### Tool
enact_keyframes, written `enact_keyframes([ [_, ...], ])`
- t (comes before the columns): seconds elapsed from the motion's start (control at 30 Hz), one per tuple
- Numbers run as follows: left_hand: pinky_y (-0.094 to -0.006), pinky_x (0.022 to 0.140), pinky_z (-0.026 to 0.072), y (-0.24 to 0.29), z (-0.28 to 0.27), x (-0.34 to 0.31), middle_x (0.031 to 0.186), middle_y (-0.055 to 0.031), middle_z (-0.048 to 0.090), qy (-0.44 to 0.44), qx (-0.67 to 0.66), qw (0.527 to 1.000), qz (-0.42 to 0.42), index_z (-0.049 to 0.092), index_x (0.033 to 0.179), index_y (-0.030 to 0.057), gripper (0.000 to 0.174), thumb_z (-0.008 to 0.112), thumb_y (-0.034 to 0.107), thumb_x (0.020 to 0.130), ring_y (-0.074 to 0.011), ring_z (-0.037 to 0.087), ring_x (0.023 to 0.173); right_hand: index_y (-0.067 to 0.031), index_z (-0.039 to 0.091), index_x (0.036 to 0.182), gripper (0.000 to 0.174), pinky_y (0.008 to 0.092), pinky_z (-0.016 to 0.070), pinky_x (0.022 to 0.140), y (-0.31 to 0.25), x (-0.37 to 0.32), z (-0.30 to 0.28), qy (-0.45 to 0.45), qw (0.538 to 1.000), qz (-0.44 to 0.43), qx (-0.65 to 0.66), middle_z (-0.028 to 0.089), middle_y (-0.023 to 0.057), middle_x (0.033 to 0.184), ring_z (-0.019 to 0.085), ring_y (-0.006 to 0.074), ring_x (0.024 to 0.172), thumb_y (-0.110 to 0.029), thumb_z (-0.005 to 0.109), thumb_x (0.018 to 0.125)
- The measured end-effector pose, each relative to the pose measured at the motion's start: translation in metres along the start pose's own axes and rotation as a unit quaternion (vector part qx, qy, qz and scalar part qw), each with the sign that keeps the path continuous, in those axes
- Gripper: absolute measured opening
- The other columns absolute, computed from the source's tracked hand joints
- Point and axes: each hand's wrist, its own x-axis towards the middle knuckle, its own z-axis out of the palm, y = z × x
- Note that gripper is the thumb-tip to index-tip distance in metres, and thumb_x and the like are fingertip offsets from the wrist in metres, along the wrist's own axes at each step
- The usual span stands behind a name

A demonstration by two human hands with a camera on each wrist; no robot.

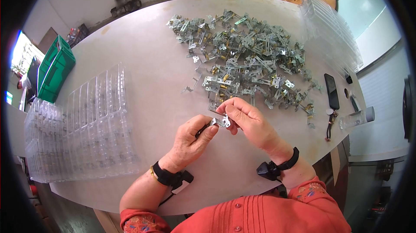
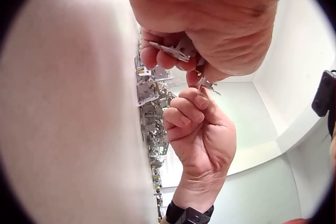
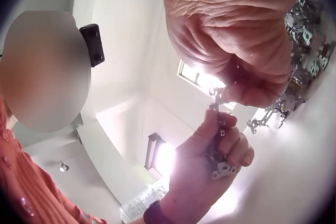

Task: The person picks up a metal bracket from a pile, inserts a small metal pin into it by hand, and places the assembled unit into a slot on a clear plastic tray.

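Observation:
My left hand (image 1: 190, 140) grips a stamped metal bracket, whose perforated end (image 3: 223, 170) sticks out below the curled fingers in the right wrist view. Thumb and fingers of my right hand (image 1: 255, 127) pinch a small metal plate with rounded lobes (image 1: 226, 121) where the two hands meet. In the left wrist view, a flat bracket arm (image 2: 170, 50) lies along the left fingers, and a small brass-coloured bit (image 2: 198, 71) shows near the thumb. Part of the metalwork is hidden by the fingers. Just beyond the hands spreads a pile of similar brackets (image 1: 251, 51), some with brass-coloured parts.
Stacked clear plastic trays (image 1: 97, 124) stand at the left, with more trays (image 1: 331, 29) at the far right. A green crate (image 1: 56, 70) sits at the left edge. To the right lie a phone (image 1: 331, 91), a keyring with strap (image 1: 330, 124) and a clear bottle (image 1: 356, 118).

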Motion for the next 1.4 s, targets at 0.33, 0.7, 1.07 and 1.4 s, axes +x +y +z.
enact_keyframes([
  [0.33, -0.0336, 0.057, 0.0423, 0.008, 0.0, 0.003, 0.074, -0.0095, 0.053, -0.046, 0.054, 0.996, 0.052, 0.063, 0.095, 0.0003, 0.015, 0.072, 0.012, 0.09, -0.0221, 0.051, 0.061, -0.0048, 0.066, 0.108, 0.013, 0.0208, 0.0457, 0.073, 0.021, 0.006, 0.001, 0.014, 0.988, -0.14, -0.067, 0.059, -0.003, 0.098, 0.053, 0.0038, 0.084, -0.015, 0.064, 0.101],
  [0.7, -0.0297, 0.059, 0.0429, 0.002, 0.008, 0.0, 0.076, -0.0051, 0.056, 0.095, 0.111, 0.989, 0.032, 0.065, 0.097, 0.001, 0.012, 0.072, 0.008, 0.09, -0.0157, 0.051, 0.065, -0.0041, 0.064, 0.107, 0.013, 0.0222, 0.05, 0.075, 0.016, 0.002, 0.008, 0.004, 0.993, -0.11, -0.035, 0.063, -0.0016, 0.088, 0.057, 0.0053, 0.081, -0.016, 0.06, 0.103],
  [1.07, -0.0302, 0.079, 0.0491, 0.006, -0.001, 0.002, 0.094, -0.0062, 0.064, 0.002, -0.131, 0.989, -0.075, 0.063, 0.116, -0.0023, 0.041, 0.052, 0.035, 0.105, -0.0148, 0.058, 0.082, -0.0016, 0.063, 0.108, 0.011, 0.025, 0.0561, 0.077, 0.011, 0.004, 0.002, 0.063, 0.986, -0.153, -0.015, 0.067, 0.0022, 0.094, 0.065, 0.009, 0.084, -0.011, 0.058, 0.103],
  [1.4, -0.0314, 0.079, 0.0504, 0.003, -0.011, 0.004, 0.098, -0.0077, 0.067, -0.149, -0.368, 0.893, -0.212, 0.064, 0.123, 0.0013, 0.047, 0.054, 0.042, 0.104, -0.017, 0.063, 0.087, -0.001, 0.062, 0.108, 0.011, 0.026, 0.0574, 0.078, 0.011, 0.007, -0.004, 0.065, 0.984, -0.164, 0.026, 0.067, 0.0034, 0.097, 0.065, 0.0093, 0.086, -0.01, 0.058, 0.103],
])
